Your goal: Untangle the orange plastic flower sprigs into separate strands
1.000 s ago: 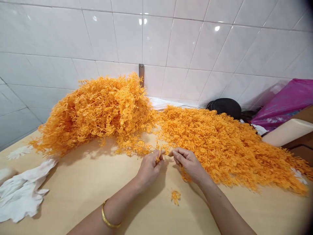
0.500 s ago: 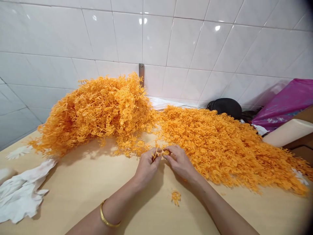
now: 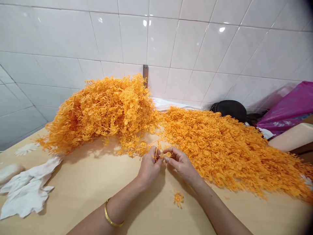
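Note:
Between my hands is a small orange plastic flower piece point(image 3: 167, 154) with thin stems. My left hand point(image 3: 149, 165) is closed in a pinch on its thin orange stem point(image 3: 157, 150). Thumb and forefinger of my right hand point(image 3: 182, 164) pinch the flower end, so the two hands nearly meet. One loose orange flower piece point(image 3: 178, 199) lies on the table point(image 3: 97, 192) below them. A tall tangled heap of orange pieces point(image 3: 105, 114) stands behind to the left. Another, flatter pile of orange pieces point(image 3: 220, 147) spreads to the right, close to my right hand.
At the left lie a crumpled white cloth point(image 3: 29, 192), a pale rounded object point(image 3: 11, 173) and a white flower shape point(image 3: 26, 148). Along the tiled wall point(image 3: 161, 42) are a black case point(image 3: 228, 109), a purple bag point(image 3: 288, 104) and a cream-coloured bottle-like object point(image 3: 293, 137).
The whole view has shifted slightly, so things appear a little further right. Both hands keep their pinch, and the flower at my right fingertips shows more clearly.

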### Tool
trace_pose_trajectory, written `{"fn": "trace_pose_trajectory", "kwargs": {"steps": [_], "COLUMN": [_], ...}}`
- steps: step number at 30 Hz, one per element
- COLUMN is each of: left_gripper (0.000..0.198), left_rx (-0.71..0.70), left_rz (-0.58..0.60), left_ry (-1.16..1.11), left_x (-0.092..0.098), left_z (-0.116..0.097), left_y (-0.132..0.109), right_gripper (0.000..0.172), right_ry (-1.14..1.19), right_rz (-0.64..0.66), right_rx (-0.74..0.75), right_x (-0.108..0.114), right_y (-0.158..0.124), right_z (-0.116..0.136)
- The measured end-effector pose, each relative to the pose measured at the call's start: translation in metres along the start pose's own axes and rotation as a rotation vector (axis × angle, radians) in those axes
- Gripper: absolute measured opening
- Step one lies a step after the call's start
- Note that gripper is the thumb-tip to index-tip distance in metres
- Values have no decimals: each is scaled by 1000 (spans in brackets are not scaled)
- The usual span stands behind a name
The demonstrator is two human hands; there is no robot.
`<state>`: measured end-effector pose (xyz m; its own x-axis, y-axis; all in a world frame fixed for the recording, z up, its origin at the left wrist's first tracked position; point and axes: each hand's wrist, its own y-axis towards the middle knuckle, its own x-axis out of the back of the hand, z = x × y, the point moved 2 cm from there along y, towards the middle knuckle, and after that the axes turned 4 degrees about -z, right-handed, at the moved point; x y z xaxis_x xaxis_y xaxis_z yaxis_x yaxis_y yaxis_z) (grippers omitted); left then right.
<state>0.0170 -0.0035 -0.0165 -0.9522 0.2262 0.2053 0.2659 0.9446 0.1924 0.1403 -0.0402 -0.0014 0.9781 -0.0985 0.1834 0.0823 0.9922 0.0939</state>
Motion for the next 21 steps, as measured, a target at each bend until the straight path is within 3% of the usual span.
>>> {"fn": "trace_pose_trajectory", "kwargs": {"steps": [7,13,15,19,21], "left_gripper": [4,18,19,19,18], "left_rx": [-32,-96,-91,-75,-84], "left_rz": [51,128,110,52,48], "left_ry": [-25,6,-11,31,51], "left_x": [-1,-5,-5,-3,-3], "left_z": [-5,-11,-12,-12,-13], "left_y": [-2,0,-1,-5,-7], "right_gripper": [20,21,23,26,23], "right_ry": [-89,-380,-407,-326,-334], "right_rz": [-68,-330,-417,-782,-803], "right_rx": [61,165,163,38,42], "right_x": [2,-1,9,57,73], "right_y": [2,2,4,8,8], "right_z": [1,10,10,15,23]}}
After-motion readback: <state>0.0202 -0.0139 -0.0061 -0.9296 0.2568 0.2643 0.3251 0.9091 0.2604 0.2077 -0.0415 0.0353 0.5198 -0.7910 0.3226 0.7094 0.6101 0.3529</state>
